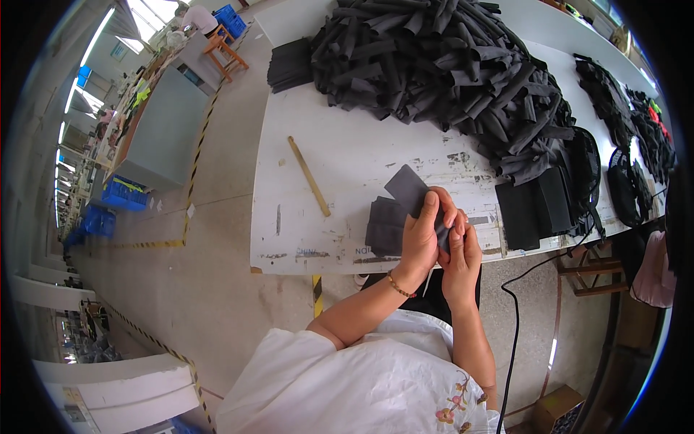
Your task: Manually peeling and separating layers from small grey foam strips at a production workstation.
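Note:
A flat dark grey fabric strip is held above the near edge of the white table, slanting up to the left. My left hand is closed around its middle, thumb on top. At its lower right end, my right hand pinches it between thumb and fingers, close against the left hand. Just left of my hands lies a small stack of dark grey fabric pieces on the table, partly hidden behind the left hand.
A big heap of dark fabric strips covers the table's far side. A wooden stick lies to the left. Black fabric panels and a black mesh bag sit at the right. A black cable hangs off the near edge.

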`<action>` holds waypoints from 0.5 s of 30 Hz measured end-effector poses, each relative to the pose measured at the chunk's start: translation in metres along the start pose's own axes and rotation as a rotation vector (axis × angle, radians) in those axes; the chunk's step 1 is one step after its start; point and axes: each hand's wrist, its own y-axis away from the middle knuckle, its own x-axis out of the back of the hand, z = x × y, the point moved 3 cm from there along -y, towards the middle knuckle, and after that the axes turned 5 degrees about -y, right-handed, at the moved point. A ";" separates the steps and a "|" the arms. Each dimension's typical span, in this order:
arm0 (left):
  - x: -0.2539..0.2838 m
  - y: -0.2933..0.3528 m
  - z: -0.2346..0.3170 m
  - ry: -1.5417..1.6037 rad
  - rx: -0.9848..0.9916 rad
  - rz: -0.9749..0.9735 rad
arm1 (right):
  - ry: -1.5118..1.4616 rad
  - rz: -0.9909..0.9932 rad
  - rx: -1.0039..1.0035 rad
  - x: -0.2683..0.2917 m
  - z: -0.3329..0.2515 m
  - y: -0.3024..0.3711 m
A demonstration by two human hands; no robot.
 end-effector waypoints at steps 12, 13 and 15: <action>0.005 0.000 -0.001 -0.008 0.056 0.061 | 0.213 0.054 0.106 0.016 -0.007 0.006; 0.008 0.000 0.000 -0.021 0.044 0.053 | 0.259 0.071 0.170 0.014 -0.012 0.009; 0.014 -0.001 -0.002 0.020 0.018 0.041 | 0.099 0.040 0.113 0.018 -0.010 0.008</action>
